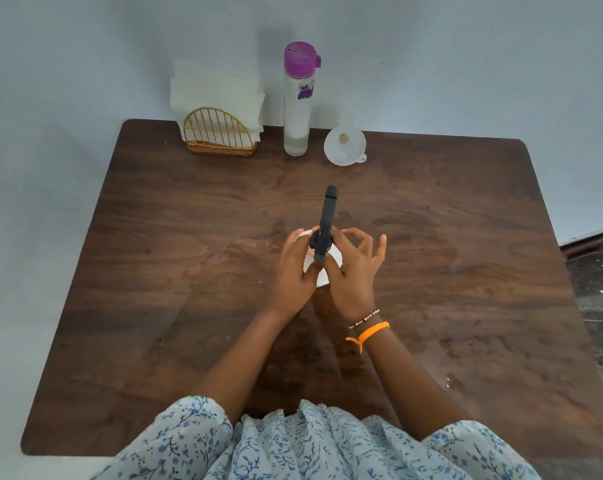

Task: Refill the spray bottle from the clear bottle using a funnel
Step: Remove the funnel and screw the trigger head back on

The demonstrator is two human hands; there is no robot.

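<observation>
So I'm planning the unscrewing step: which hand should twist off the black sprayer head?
Probably the right hand: its thumb and forefinger already sit at the black sprayer head, while the left hand wraps the white spray bottle, steadying it.

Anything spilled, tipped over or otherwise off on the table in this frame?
Nothing major. The funnel lies on its side near the clear bottle, which stands upright and capped. There may be a few small drops on the table at its near right, around. Both hands hold the upright spray bottle.
</observation>
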